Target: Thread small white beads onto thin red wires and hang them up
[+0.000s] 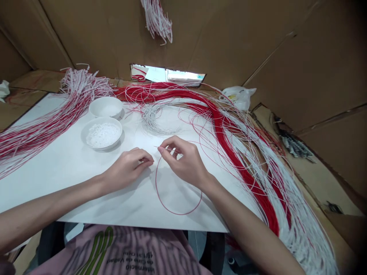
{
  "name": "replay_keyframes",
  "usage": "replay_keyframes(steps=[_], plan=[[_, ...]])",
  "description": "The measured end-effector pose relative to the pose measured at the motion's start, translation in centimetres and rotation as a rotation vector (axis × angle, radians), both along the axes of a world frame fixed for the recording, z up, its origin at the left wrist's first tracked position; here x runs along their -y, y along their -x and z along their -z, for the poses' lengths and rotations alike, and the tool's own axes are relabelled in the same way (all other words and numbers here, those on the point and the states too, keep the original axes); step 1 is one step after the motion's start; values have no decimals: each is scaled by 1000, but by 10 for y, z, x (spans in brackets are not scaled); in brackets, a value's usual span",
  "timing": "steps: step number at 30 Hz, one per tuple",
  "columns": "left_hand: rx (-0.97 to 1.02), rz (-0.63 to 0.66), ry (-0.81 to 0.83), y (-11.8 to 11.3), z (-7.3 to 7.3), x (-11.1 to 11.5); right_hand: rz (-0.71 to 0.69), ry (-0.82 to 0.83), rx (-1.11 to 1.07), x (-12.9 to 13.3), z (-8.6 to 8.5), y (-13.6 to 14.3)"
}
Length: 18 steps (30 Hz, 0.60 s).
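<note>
My right hand (183, 158) pinches a thin red wire (179, 214), whose loop hangs below it over the white board. A short tip of wire sticks out left past the thumb and forefinger. Just left of it, my left hand (132, 166) has its fingers closed together; what they hold, if anything, is too small to make out. Behind my left hand stands a white bowl (101, 133) filled with small white pieces. Another white bowl (106, 107) is directly behind it.
A thick bundle of red wires (226, 141) and white wires (286, 183) curves along the right. Red wires with white tips (83, 86) lie at left. A coil of pale wire (155, 120) sits behind my hands. Cardboard walls (215, 38) surround the board, with a plastic bag (239, 97) at the back.
</note>
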<state>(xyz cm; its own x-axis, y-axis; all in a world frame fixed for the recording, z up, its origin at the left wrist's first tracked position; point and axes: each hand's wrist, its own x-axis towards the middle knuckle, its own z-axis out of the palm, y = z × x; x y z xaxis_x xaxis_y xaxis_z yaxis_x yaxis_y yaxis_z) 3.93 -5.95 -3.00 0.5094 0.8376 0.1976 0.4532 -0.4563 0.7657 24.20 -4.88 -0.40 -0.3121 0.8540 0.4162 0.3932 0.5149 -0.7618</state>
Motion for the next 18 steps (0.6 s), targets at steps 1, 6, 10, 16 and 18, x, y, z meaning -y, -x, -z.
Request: replay_keyframes(steps=[1,6,10,16,18], plan=[[76,-35,105,2,-3,-1,-15,13,-28,1,0,0],[411,-140,489,11,-14,-4,-117,2,-128,9,-3,3],[533,-153,565,13,-14,-3,-157,-42,-127,13,-4,6],[582,-142,557,14,-12,-1,-177,-56,-133,16,-3,10],[579,-140,554,14,-11,-1,-175,-57,-142,17,-3,11]])
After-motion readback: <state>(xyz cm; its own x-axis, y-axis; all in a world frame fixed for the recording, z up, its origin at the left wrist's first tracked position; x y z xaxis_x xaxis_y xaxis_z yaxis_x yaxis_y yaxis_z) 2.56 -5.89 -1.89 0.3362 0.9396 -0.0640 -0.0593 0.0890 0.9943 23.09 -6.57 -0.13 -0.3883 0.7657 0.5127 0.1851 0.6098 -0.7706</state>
